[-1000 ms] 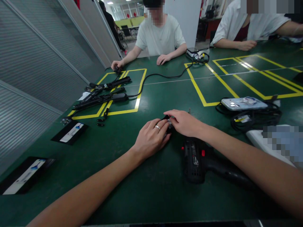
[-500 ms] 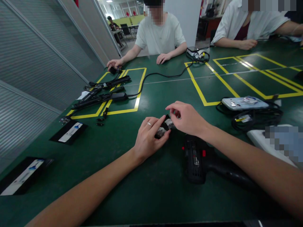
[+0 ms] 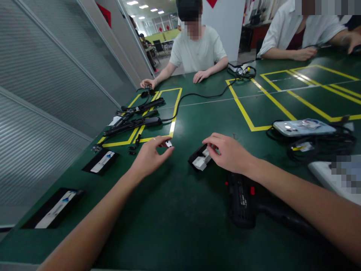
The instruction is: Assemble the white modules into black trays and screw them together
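Note:
Over the table, left of centre, my left hand (image 3: 152,156) pinches a small white piece with dark spots (image 3: 168,143) between thumb and fingers. My right hand (image 3: 227,152) is closed at the upper right end of a small black case with a white insert (image 3: 200,160), its fingertips on that end. Whether the case rests on the table or is lifted slightly, I cannot tell. Below my right wrist lies a black power screwdriver (image 3: 241,201) with red buttons, its handle partly hidden under my forearm.
Several small black parts (image 3: 132,150) lie beyond my left hand, near black cabled assemblies (image 3: 132,122). Two black pouches with white labels (image 3: 60,209) lie at left. At right are a phone (image 3: 304,127), coiled cables and a white device (image 3: 332,177). Two people sit opposite.
My left hand has left the case and moved left, now holding the small white piece. My right hand stays at the case, whose white insert shows more. The view has shifted slightly.

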Motion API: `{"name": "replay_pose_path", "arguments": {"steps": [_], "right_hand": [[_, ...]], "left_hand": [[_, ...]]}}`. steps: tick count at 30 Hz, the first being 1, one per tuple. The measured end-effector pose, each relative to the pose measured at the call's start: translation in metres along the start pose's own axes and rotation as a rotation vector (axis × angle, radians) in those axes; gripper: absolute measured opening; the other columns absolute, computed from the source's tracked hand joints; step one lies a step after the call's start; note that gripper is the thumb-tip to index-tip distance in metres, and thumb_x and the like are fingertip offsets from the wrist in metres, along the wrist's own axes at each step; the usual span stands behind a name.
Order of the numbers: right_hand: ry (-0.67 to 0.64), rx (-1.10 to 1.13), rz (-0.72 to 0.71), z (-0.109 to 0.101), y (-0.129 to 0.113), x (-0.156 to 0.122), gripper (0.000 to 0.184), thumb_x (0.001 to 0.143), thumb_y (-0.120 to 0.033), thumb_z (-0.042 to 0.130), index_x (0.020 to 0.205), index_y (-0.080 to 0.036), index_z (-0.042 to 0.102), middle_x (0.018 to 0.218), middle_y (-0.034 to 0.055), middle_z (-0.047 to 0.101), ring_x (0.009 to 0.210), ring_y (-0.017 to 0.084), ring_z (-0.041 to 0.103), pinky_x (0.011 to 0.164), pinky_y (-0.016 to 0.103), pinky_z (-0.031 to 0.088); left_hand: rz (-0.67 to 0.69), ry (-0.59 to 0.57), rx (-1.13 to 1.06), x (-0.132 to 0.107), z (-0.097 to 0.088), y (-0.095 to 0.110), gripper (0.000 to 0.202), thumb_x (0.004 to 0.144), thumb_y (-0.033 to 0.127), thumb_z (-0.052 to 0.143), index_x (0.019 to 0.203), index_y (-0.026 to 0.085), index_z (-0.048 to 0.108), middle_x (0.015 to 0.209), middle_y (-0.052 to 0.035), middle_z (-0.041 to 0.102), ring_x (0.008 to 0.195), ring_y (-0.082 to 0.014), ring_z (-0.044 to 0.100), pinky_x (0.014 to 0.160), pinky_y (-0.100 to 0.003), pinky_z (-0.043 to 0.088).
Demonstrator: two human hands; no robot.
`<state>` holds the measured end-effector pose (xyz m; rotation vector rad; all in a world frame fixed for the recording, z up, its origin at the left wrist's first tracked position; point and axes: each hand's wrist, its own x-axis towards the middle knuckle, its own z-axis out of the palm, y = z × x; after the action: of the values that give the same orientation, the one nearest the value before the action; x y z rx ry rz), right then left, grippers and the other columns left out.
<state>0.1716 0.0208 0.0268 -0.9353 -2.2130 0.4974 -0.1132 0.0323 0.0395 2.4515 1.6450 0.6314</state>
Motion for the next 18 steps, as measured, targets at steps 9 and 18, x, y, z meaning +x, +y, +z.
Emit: {"name": "replay_pose_path", "arguments": {"steps": [9, 18], "right_hand": [[0.009, 0.047, -0.018, 0.008, 0.008, 0.001, 0.033, 0.093, 0.021, 0.067, 0.112, -0.006, 0.063, 0.101, -0.0002, 0.048, 0.085, 0.013, 0.049, 0.072, 0.021, 0.039], [0.015, 0.049, -0.015, 0.005, 0.006, 0.001, 0.034, 0.091, 0.023, 0.066, 0.109, -0.006, 0.065, 0.099, -0.0009, 0.049, 0.083, 0.012, 0.049, 0.068, 0.02, 0.039]], "left_hand": [[-0.352, -0.179, 0.299, -0.054, -0.052, -0.113, 0.054, 0.089, 0.047, 0.047, 0.126, 0.008, 0.054, 0.108, -0.0105, 0.061, 0.089, -0.0218, 0.058, 0.083, -0.031, 0.045], [-0.422, -0.39, 0.31, -0.058, -0.039, -0.133, 0.051, 0.087, 0.05, 0.048, 0.106, 0.007, 0.066, 0.09, -0.0121, 0.066, 0.081, -0.0255, 0.059, 0.073, -0.032, 0.042]]}}
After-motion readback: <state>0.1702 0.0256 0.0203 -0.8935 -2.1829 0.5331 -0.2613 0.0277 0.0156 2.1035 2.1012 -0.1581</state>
